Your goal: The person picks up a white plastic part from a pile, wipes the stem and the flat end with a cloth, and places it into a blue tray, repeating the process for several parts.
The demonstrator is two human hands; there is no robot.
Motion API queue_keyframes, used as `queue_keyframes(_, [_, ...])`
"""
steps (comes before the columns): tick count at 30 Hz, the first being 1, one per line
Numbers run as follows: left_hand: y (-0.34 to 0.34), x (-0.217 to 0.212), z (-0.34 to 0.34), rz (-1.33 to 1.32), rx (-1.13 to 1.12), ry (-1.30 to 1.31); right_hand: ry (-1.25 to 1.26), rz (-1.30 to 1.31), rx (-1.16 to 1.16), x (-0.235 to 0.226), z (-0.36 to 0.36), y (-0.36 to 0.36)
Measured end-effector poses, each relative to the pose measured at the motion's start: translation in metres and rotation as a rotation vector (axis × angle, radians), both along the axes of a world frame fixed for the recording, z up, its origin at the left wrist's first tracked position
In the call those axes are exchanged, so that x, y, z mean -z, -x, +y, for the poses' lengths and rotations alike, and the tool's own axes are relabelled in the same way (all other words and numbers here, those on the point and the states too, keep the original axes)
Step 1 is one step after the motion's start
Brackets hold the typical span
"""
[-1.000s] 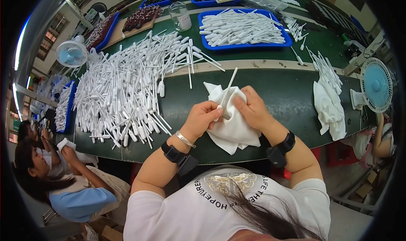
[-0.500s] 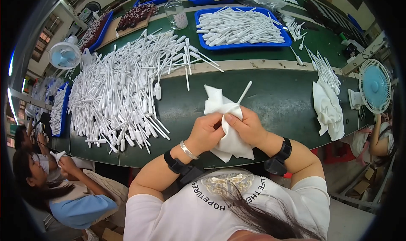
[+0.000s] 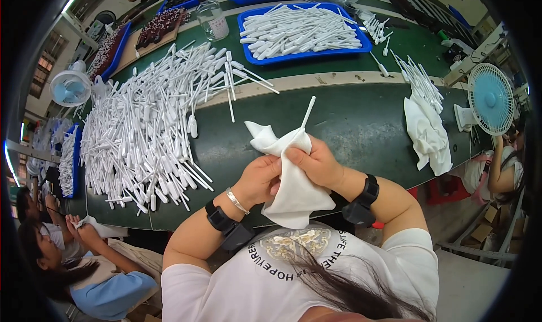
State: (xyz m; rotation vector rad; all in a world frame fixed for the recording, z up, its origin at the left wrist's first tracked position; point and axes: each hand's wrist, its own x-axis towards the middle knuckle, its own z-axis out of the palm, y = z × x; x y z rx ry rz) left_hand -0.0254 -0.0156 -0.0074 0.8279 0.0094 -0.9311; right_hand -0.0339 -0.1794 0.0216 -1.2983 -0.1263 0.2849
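Note:
Over the near edge of the green table, both hands work on a white cloth (image 3: 297, 189). The cloth wraps the lower part of a white plastic stick (image 3: 308, 112), whose thin end juts up and to the right. My right hand (image 3: 323, 163) is closed on the wrapped stick, its thumb pressing on the fabric. Fingers curled, my left hand (image 3: 257, 180) pinches the cloth's left side. The stick's lower end is hidden in the folds. To the left lies a big heap of similar white sticks (image 3: 141, 130), each with one thicker end.
A blue tray (image 3: 307, 58) full of white sticks stands at the back. Farther right are a small stick pile (image 3: 420, 82), a crumpled white cloth (image 3: 427, 133) and a fan (image 3: 490, 99). A clear jar (image 3: 214, 24) stands behind the heap. A co-worker (image 3: 107, 282) sits at left.
The view has shifted slightly. My left hand has drawn down and a little away from my right hand, and the cloth now hangs more spread out below the stick.

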Motion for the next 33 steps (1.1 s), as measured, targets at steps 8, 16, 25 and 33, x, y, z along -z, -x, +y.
queue_keyframes(8, [-0.005,-0.001,0.004,0.06,0.189,0.04,-0.267,0.06,0.251,0.0,-0.033,-0.021])
queue_keyframes(16, [-0.006,0.001,-0.002,0.104,0.071,0.161,0.033,-0.064,-0.004,0.018,-0.002,-0.001])
queue_keyframes(25, [-0.002,-0.016,0.0,-0.648,-0.295,-0.439,0.378,-0.329,0.088,0.017,-0.002,-0.004])
queue_keyframes(33, [-0.003,-0.014,0.014,-0.744,-0.5,-0.326,0.803,-0.419,-0.155,0.015,0.006,0.004])
